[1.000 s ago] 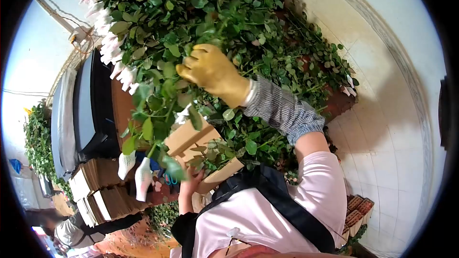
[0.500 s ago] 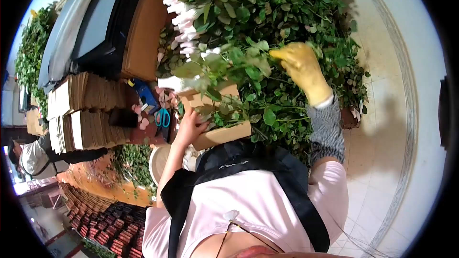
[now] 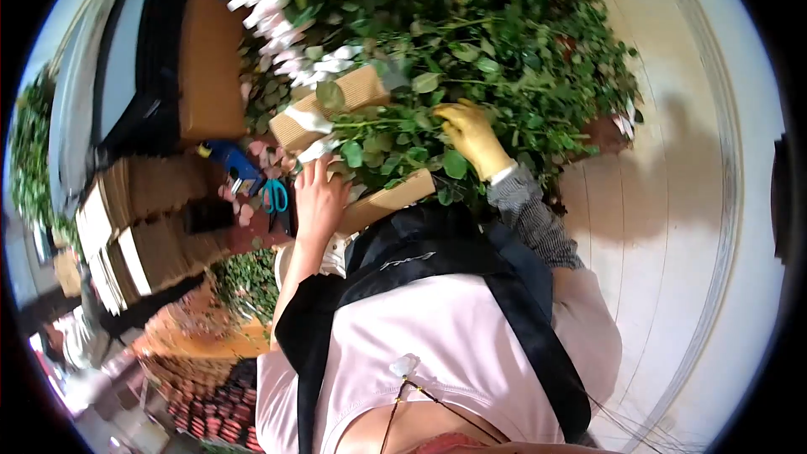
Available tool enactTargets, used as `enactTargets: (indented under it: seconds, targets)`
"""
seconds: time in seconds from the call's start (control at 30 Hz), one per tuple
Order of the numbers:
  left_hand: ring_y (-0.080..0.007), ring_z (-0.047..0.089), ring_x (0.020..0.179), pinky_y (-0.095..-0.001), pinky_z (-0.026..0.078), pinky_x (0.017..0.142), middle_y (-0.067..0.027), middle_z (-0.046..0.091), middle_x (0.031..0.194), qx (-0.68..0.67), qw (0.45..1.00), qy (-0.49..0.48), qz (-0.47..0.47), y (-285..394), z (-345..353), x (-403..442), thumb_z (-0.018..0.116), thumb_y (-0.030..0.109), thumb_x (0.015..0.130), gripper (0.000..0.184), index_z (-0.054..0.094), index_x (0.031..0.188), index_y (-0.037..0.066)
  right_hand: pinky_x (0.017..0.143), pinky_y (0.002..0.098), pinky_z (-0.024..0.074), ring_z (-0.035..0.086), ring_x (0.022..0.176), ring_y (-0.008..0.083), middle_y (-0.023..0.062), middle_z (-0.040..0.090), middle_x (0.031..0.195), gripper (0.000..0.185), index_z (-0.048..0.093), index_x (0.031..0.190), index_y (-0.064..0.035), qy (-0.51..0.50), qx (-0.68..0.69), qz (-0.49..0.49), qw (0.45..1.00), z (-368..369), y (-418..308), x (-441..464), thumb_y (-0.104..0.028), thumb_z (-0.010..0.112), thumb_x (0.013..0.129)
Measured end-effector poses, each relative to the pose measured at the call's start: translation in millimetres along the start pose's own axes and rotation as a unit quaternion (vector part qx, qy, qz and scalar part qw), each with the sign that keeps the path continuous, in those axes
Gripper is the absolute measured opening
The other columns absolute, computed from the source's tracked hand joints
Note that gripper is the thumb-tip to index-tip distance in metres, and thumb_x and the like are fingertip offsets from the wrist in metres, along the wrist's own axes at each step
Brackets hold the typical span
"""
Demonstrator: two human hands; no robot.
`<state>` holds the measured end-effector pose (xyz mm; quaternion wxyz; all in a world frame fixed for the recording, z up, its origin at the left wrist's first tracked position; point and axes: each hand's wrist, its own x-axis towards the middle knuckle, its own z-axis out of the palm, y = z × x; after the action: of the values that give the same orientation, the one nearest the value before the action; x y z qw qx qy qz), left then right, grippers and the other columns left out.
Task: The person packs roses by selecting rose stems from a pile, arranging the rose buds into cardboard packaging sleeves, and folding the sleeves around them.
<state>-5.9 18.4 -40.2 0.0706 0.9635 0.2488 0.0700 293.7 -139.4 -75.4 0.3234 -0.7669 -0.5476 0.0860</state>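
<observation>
Turquoise-handled scissors (image 3: pixel 275 196) and a blue tool (image 3: pixel 233 166) are laid left of the left hand (image 3: pixel 321 199); farther left, cardboard sheets (image 3: pixel 160 240) are stacked, and beyond them a blurred person (image 3: pixel 85 339) is seen.

The tan corrugated-cardboard sheet (image 3: pixel 357 91) is matt and finely ribbed; the yellow rubber-like glove (image 3: pixel 473 136) looks smooth, the turquoise scissor handles (image 3: pixel 275 202) plastic, the black cloth apron (image 3: pixel 445 244) matt.

The glove (image 3: pixel 472 136) is yellow with a white cuff (image 3: pixel 503 172), the sleeve (image 3: pixel 531 208) finely patterned in dark and pale grey. Leaves (image 3: pixel 483 55) show mid to dark green, the flower heads (image 3: pixel 273 13) white and pale pink, the cardboard (image 3: pixel 363 88) tan with fine lines. The scissors (image 3: pixel 274 192) have turquoise handles; the black apron (image 3: pixel 437 240) carries pale script.
</observation>
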Motion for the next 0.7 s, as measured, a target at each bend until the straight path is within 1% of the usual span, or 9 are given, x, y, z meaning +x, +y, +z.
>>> enactTargets:
  seconds: [0.03,0.1,0.23,0.33,0.43,0.53,0.57,0.67,0.7]
  targets:
    - [-0.0356,0.047,0.125,-0.05,0.038,0.104,-0.0141,0.051,0.139,0.01,1.0,0.003,0.022,-5,4,1,0.077,0.023,0.078,0.019,0.071,0.08,0.005,0.09,0.0465,0.0499,0.065,0.098,0.0345,0.0148,0.071,0.107,0.027,0.068,0.11,-0.0049,-0.004,-0.014,-0.025,1.0,6,4,-4,-0.004,0.067,0.083]
    - [-0.0407,0.047,0.126,-0.0517,0.037,0.106,-0.02,0.049,0.139,-0.015,0.998,0.033,0.042,-17,11,4,0.078,0.024,0.078,0.021,0.074,0.085,0.005,0.086,0.0459,0.0522,0.066,0.095,0.0347,0.0147,0.07,0.105,0.024,0.068,0.107,-0.0054,0.031,-0.006,-0.032,0.999,7,4,-11,-0.004,0.066,0.083]
    - [-0.0464,0.05,0.118,-0.0535,0.042,0.1,-0.0248,0.049,0.135,-0.112,0.993,-0.009,0.032,-34,22,3,0.078,0.019,0.079,0.02,0.074,0.087,0.002,0.102,0.0448,0.0477,0.067,0.1,0.0291,0.0084,0.072,0.11,0.023,0.07,0.105,-0.0099,0.052,-0.054,-0.024,0.997,-9,-14,-17,-0.004,0.067,0.083]
    - [-0.0442,0.053,0.114,-0.0511,0.045,0.095,-0.0231,0.051,0.13,-0.136,0.991,-0.02,0.011,-32,22,3,0.077,0.016,0.079,0.018,0.074,0.089,0.001,0.112,0.0433,0.0383,0.063,0.116,0.019,0.0027,0.071,0.118,0.029,0.07,0.101,-0.0155,0.188,-0.103,0.026,0.976,-25,-31,-14,0.005,0.069,0.081]
    - [-0.0409,0.053,0.112,-0.0498,0.046,0.093,-0.0199,0.052,0.127,-0.157,0.987,-0.018,0.013,-29,20,5,0.077,0.014,0.078,0.022,0.073,0.097,0.002,0.102,0.0433,0.047,0.067,0.105,0.0249,0.0073,0.072,0.112,0.026,0.067,0.097,-0.0115,0.254,-0.145,0.071,0.954,-70,-39,-12,0.007,0.067,0.079]
    - [-0.0404,0.052,0.113,-0.0492,0.044,0.096,-0.0182,0.052,0.129,-0.187,0.982,-0.002,0.011,-30,24,4,0.076,0.012,0.079,0.025,0.072,0.102,0.003,0.067,0.0384,0.0518,0.062,0.079,0.022,0.0078,0.068,0.086,0.017,0.067,0.097,-0.0086,0.386,-0.172,0.014,0.906,-142,-26,-8,0.0,0.063,0.082]
    - [-0.0403,0.052,0.114,-0.0486,0.044,0.097,-0.0176,0.052,0.13,-0.197,0.98,0.009,0.016,-30,26,1,0.076,0.012,0.079,0.026,0.072,0.104,0.004,0.064,0.0367,0.0522,0.063,0.072,0.0215,0.0063,0.067,0.08,0.015,0.067,0.097,-0.0073,0.399,-0.251,0.087,0.878,-167,-23,-11,0.0,0.063,0.085]
    - [-0.0413,0.051,0.116,-0.0477,0.042,0.1,-0.0165,0.052,0.133,-0.171,0.985,0.019,0.015,-31,32,-2,0.076,0.011,0.08,0.024,0.072,0.102,0.004,0.063,0.0333,0.0532,0.061,0.062,0.019,0.0083,0.069,0.081,0.014,0.069,0.097,-0.0036,0.5,-0.175,0.014,0.848,-207,-9,-8,-0.003,0.072,0.084]
    - [-0.0412,0.051,0.116,-0.0478,0.042,0.101,-0.0172,0.053,0.133,-0.161,0.986,0.01,0.028,-35,34,-3,0.077,0.013,0.08,0.035,0.067,0.112,0.003,0.064,0.034,0.0534,0.063,0.063,0.0211,0.0098,0.069,0.081,0.014,0.069,0.096,-0.0023,0.448,-0.113,0.131,0.877,-205,-13,-10,-0.005,0.074,0.083]
